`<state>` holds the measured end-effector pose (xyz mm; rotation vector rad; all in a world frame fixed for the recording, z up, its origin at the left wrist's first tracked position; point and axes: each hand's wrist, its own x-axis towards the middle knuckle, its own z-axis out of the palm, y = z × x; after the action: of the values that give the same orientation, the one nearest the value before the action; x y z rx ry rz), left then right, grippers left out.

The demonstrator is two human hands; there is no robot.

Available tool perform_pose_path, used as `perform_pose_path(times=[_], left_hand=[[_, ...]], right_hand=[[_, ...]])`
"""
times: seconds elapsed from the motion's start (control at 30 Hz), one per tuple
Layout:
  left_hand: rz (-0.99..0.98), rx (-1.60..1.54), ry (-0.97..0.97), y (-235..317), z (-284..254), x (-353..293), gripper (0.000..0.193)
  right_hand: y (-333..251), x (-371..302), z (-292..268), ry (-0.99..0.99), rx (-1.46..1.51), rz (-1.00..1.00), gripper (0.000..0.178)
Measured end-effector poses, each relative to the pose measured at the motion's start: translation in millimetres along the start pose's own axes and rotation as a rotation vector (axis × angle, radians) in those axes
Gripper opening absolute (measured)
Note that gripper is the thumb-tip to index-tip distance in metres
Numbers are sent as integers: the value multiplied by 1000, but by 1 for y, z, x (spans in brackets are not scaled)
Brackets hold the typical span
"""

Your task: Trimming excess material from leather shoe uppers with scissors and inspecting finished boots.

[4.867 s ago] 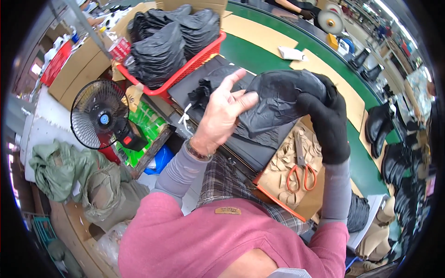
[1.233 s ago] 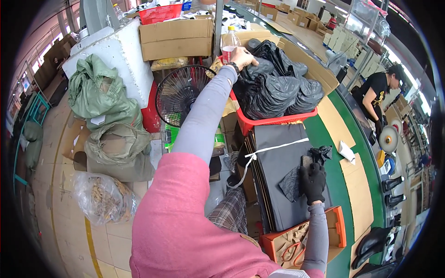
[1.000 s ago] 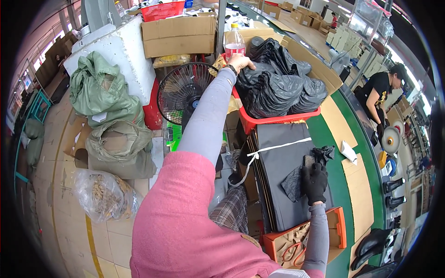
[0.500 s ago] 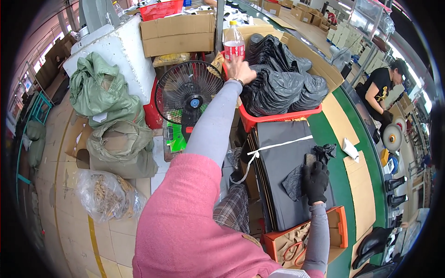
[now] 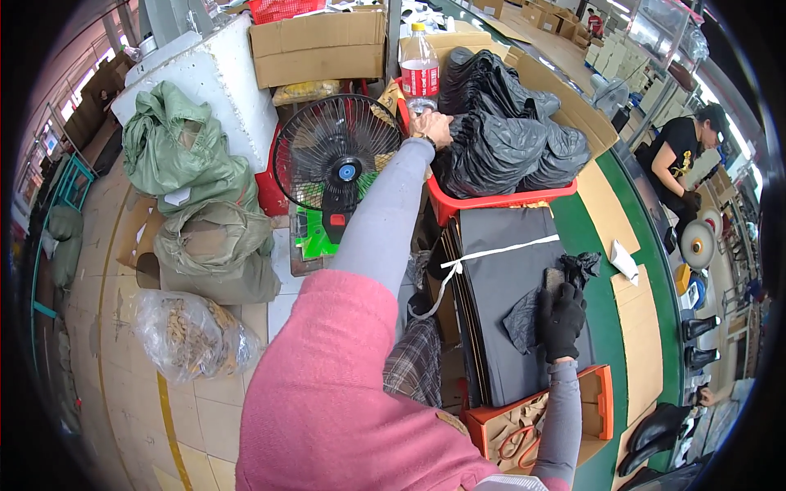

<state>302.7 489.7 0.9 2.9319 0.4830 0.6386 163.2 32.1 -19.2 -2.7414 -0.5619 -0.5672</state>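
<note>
My bare left hand (image 5: 431, 129) reaches far forward, at the base of a clear bottle (image 5: 420, 75) with a yellow cap and red label. Its fingers look bent; their tips are hidden, so whether they touch the bottle or hold anything does not show. My right hand (image 5: 562, 315), in a black glove, is closed around a small greyish block (image 5: 554, 280). Crumpled black cloth (image 5: 521, 321) sticks out beside that hand. Under it lies a stack of black sheets (image 5: 499, 278), with a white strap (image 5: 508, 249) across the top.
A red crate (image 5: 508, 198) bulges with black plastic bags (image 5: 499, 155). To its left stands a black fan (image 5: 347, 170). An orange box (image 5: 603, 401) with scissors (image 5: 517, 442) sits near me. Sacks (image 5: 214, 245) line the left floor; a co-worker (image 5: 684, 159) stands across the green bench.
My left hand has drawn back slightly, from over the bottle's label to its base, with the fingers more bent. The gloved right hand stays at the grey block. The whole view shifted slightly.
</note>
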Motion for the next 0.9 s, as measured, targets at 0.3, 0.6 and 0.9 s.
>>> perform_pose_path(times=[0.3,0.6,0.9], left_hand=[[18,75,-314,15,-26,26,37],[-6,-226,-20,25,12,30,26],[-24,-225,76,26,-6,0,68]], right_hand=[[16,8,-18,-113,143,-13,44],[-42,75,-77,104,413,-215,33],[-179,172,-69,111,401,-580,65]])
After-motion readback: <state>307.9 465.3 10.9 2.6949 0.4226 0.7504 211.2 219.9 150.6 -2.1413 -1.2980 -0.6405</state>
